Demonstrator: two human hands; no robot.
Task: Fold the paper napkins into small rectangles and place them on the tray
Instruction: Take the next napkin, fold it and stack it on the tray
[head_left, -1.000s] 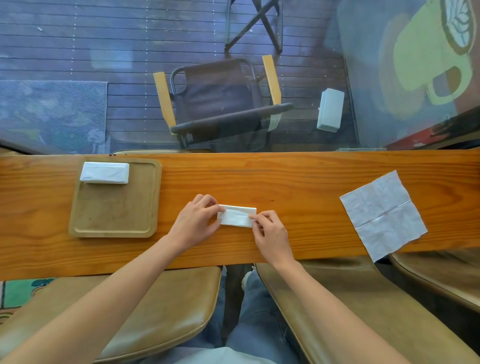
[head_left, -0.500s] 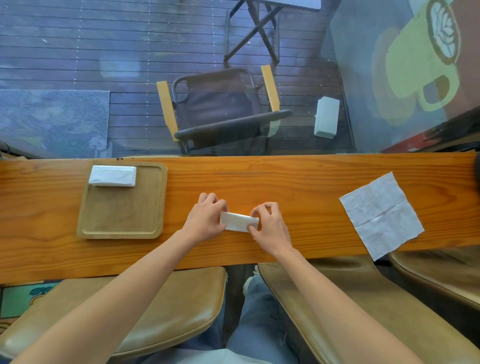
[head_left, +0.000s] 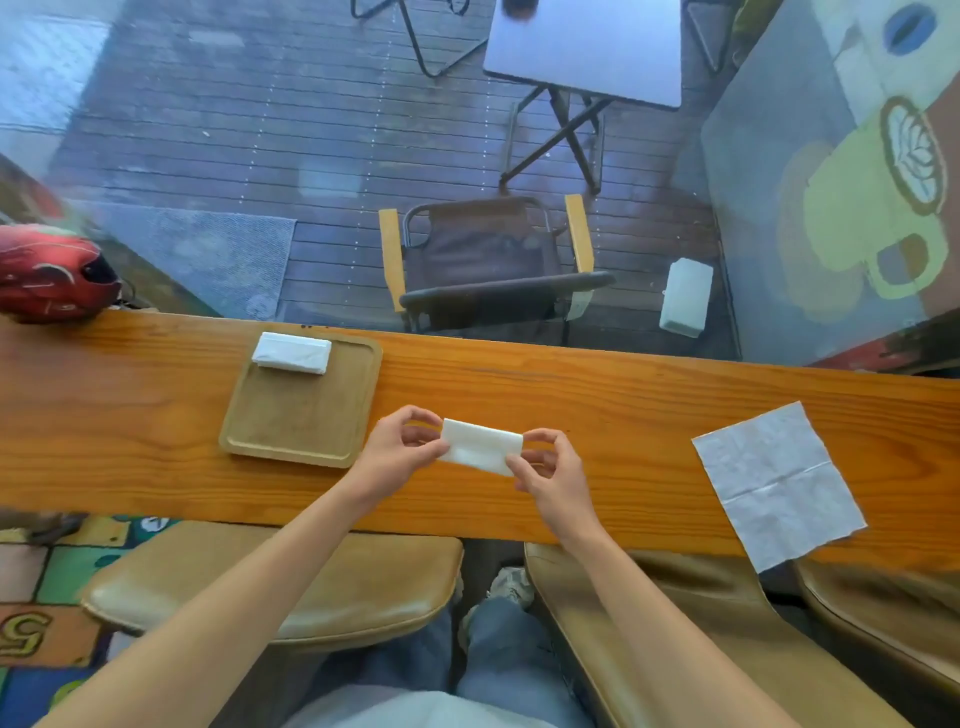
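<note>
A white folded napkin (head_left: 480, 447) is held just above the wooden counter (head_left: 623, 415), a small rectangle pinched at both short ends. My left hand (head_left: 397, 449) grips its left end and my right hand (head_left: 550, 473) grips its right end. To the left lies a square wooden tray (head_left: 301, 415) with one folded napkin (head_left: 292, 352) at its far edge. An unfolded napkin (head_left: 776, 483) lies flat at the counter's right, its near corner hanging over the front edge.
A red helmet-like object (head_left: 52, 273) sits at the counter's far left. A window runs behind the counter, with a deck chair and a folding table outside. Tan padded stools (head_left: 291, 582) stand below the front edge on both sides of my legs.
Both hands have lifted the folded napkin off the counter and now pinch its ends. The view has tilted up and shifted, so the tray sits nearer the middle.
</note>
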